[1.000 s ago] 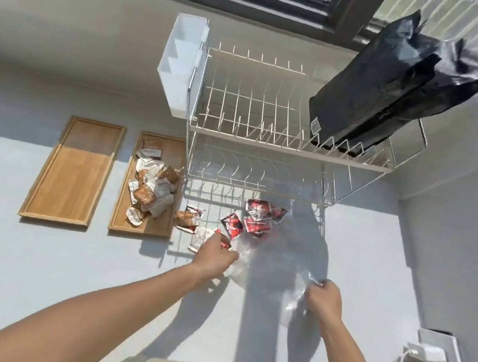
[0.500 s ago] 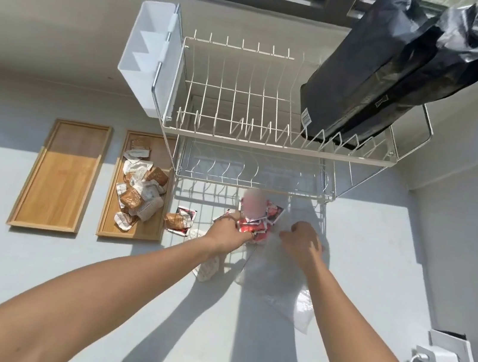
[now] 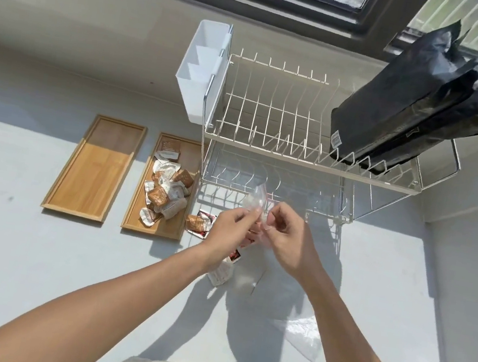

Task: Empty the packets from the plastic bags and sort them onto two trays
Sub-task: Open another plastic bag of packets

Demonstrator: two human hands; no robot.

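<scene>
Head view: clear crumpled plastic bag (image 3: 255, 199) is raised above the grey bench (image 3: 18, 240), pinched between left hand (image 3: 228, 229) and right hand (image 3: 286, 238), each grip closed on it. Red sauce packets (image 3: 233, 255) lie beneath. Right-hand wooden rectangular tray (image 3: 165, 184) carries brown and white packets (image 3: 164, 191); left-hand wooden tray (image 3: 95, 167) lies just beside it.

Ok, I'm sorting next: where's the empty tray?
Head view, left side: the empty tray lies on the counter, just left of the packet-filled tray.
</scene>
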